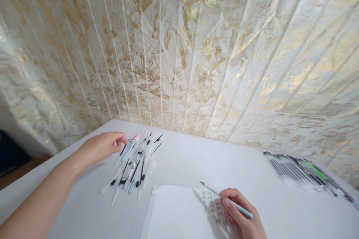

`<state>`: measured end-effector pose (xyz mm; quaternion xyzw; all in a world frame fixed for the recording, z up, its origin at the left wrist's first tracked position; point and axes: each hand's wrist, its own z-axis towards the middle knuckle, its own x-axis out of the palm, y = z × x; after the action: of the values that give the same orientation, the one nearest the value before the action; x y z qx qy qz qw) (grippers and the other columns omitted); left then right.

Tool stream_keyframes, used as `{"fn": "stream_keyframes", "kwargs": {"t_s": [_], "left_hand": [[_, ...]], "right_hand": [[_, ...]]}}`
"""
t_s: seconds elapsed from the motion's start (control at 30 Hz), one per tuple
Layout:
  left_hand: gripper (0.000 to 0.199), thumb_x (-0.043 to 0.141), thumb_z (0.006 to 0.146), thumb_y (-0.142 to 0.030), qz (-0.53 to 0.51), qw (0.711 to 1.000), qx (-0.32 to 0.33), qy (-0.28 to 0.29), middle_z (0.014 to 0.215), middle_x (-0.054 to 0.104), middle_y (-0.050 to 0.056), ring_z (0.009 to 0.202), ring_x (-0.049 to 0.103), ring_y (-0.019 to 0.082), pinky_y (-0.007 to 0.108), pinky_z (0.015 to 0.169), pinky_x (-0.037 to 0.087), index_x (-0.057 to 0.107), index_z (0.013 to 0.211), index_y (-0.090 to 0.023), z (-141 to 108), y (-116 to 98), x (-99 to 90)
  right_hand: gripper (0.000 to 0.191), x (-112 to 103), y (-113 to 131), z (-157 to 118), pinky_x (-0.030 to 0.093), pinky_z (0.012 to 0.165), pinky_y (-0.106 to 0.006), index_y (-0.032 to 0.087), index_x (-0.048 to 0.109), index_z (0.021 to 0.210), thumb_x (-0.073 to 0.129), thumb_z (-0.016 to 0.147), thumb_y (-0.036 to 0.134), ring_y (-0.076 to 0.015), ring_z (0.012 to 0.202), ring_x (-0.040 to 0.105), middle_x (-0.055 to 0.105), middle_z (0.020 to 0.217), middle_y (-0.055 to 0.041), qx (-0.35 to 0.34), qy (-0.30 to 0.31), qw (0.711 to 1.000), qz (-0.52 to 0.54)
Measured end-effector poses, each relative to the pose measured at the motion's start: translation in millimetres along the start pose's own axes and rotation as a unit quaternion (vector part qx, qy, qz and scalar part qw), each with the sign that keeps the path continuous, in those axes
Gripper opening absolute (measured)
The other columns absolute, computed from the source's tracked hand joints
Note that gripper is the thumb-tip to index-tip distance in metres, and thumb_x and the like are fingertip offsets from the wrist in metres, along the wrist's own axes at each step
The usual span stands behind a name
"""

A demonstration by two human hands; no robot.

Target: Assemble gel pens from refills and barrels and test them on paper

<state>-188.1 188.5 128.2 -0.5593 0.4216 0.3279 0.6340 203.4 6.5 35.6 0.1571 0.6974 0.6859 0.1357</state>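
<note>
My right hand [238, 211] grips a slim pen [238, 207] with a grey pointed tip, pale barrel and light-blue rear end. The tip points up and left, above the top edge of a white paper sheet [174, 213]. Small dark handwriting [214, 205] covers part of the sheet under this hand. My left hand [110, 143] is stretched out at the left edge of a loose pile of pens [134, 168], fingers loosely bent with a gap by the thumb. Nothing shows in it; contact with the nearest pen cannot be made out. The pile mixes clear, black, light-blue and pink pieces.
At the right of the white table [190, 160] lies a row of pens [300, 173], side by side, mostly grey and black with one bright green. Behind the table's back edge hangs a shiny gold-and-white patterned sheet [179, 52]. A dark blue object [11, 153] stands at far left.
</note>
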Motion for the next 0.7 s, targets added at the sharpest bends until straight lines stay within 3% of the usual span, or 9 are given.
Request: {"fn": "stream_keyframes", "kwargs": {"t_s": [0.13,0.3,0.43,0.7], "left_hand": [[0.017,0.054,0.063,-0.031,0.013,1.0,0.004,0.019,0.069,0.063,0.003,0.068,0.057,0.024,0.031,0.065,0.039,0.067,0.069,-0.022,-10,6,-8.5],[0.023,0.058,0.063,-0.024,0.001,0.99,0.071,0.123,0.072,0.064,-0.003,0.067,0.059,0.02,0.024,0.058,0.035,0.069,0.082,-0.026,-44,-29,31.6],[0.02,0.052,0.067,-0.022,0.042,0.99,0.072,0.114,0.07,0.06,-0.002,0.066,0.058,0.021,0.024,0.058,0.029,0.064,0.082,-0.025,-64,-47,59.4],[0.012,0.048,0.068,-0.02,0.051,0.991,0.064,0.105,0.059,0.056,-0.004,0.058,0.058,0.021,0.024,0.056,0.031,0.056,0.074,-0.025,-68,-46,67.8]], "right_hand": [[0.035,-2,0,-1,0.036,0.053,-0.027,0.018,0.072,0.081,0.077,0.066,0.05,-0.0129,0.051,0.041,0.056,0.06,0.0003,0.001,-0.002,1.0,0.018],[0.036,-1,-2,0,0.034,0.05,-0.025,0.017,0.073,0.081,0.077,0.066,0.05,-0.0123,0.051,0.041,0.057,0.061,-0.0012,0.005,-0.002,0.999,0.033],[0.035,2,1,-1,0.033,0.048,-0.024,0.017,0.072,0.08,0.077,0.066,0.049,-0.0116,0.05,0.041,0.057,0.061,-0.0011,-0.001,-0.008,0.999,0.035],[0.036,3,2,-3,0.037,0.052,-0.025,0.018,0.073,0.081,0.076,0.067,0.051,-0.0111,0.05,0.042,0.057,0.058,0.0,-0.01,-0.006,1.0,0.029]]}}
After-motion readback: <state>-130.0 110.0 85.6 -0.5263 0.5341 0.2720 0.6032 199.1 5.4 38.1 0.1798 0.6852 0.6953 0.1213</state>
